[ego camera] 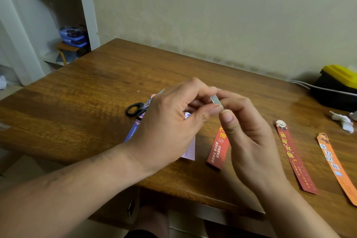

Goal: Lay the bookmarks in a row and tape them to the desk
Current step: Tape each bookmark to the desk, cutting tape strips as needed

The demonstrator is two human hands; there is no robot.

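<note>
A person's two bare hands meet above a brown wooden desk (pixel 81 91). The left hand (pixel 170 127) and the right hand (pixel 249 137) together pinch a small strip of clear tape (pixel 216 101). The left thumb and forefinger close on one end of it; the right thumb and forefinger close on the other. The strip is held in the air at the very point where the fingertips touch, tilted on a slant.

The bookmarks lie flat on the desk below and around this grip, in a rough row running left to right. Directly beneath the pinch and slightly toward the person lies a red bookmark (pixel 218 149) with yellow and white characters; its top end is hidden behind the right hand. To the right of the grip, well apart from it, lies a dark red bookmark (pixel 295 158) with a small cartoon figure at its top. Farther right again lies an orange bookmark (pixel 336 168), also topped by a cartoon figure, reaching the picture's edge. Under the left hand, a pale lilac bookmark (pixel 190 150) shows only its lower end. To the left of the grip, a blue bookmark (pixel 133 131) is mostly covered by the left hand and wrist.

Black-handled scissors (pixel 137 109) lie on the blue bookmark's upper part, just left of the left hand. Far to the right of the grip sit a black and yellow box (pixel 336 85) and a crumpled white paper scrap (pixel 342 120).
</note>
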